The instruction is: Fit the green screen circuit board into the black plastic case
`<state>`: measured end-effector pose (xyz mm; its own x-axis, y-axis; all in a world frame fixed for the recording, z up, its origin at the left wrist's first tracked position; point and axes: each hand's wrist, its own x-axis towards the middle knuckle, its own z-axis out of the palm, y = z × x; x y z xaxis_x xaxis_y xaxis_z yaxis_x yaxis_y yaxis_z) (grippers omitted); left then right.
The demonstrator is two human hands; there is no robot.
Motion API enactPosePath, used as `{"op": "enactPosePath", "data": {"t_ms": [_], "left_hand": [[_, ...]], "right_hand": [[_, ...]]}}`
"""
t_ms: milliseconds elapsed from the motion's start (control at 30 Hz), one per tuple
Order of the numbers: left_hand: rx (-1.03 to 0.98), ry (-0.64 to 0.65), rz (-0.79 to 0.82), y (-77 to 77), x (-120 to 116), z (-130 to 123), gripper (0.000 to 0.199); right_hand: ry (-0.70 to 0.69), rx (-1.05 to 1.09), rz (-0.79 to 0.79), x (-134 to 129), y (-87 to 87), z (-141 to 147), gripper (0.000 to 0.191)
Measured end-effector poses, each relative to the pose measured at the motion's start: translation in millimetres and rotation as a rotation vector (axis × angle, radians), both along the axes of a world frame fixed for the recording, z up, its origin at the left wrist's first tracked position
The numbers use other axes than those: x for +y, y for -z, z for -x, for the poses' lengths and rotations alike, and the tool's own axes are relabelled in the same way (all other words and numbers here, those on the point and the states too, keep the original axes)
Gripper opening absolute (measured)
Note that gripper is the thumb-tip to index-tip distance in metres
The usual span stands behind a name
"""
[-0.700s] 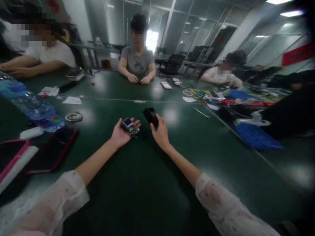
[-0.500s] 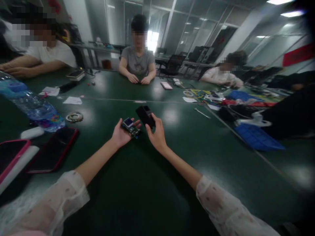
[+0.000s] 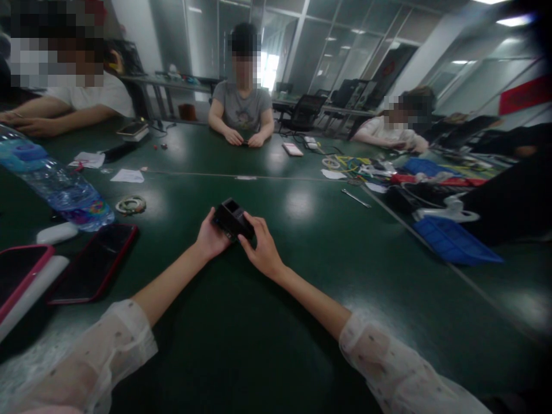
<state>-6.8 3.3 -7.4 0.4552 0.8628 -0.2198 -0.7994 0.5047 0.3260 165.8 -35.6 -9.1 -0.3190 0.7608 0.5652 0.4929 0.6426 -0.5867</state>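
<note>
My left hand is palm up with a circuit board resting in it; only a small lower edge of the board shows. Over the board lies a black plastic case with a rectangular window near its far end. My right hand grips the near right end of this case between thumb and fingers. Both hands are above the green table, close together. Whether the case is seated on the board or just above it, I cannot tell.
To the left are a large water bottle, a red-edged phone, a white earbud case and a coil of wire. A wrench and a blue tray lie right. Several people sit around the table.
My right hand has moved left, bringing the black case from beside the circuit board to over it. The board's screen is now covered. My left hand has stayed in place.
</note>
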Motion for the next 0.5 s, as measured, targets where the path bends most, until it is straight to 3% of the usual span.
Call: {"op": "enactPosePath", "data": {"t_ms": [267,500], "left_hand": [[0.026,-0.087,-0.026,-0.3,-2,-6,0.058],[0.034,-0.071,-0.056,-0.6,-3,-6,0.059]], "right_hand": [[-0.065,-0.158,0.084,6,10.5,1,0.062],[-0.063,-0.168,0.075,6,10.1,0,0.064]]}}
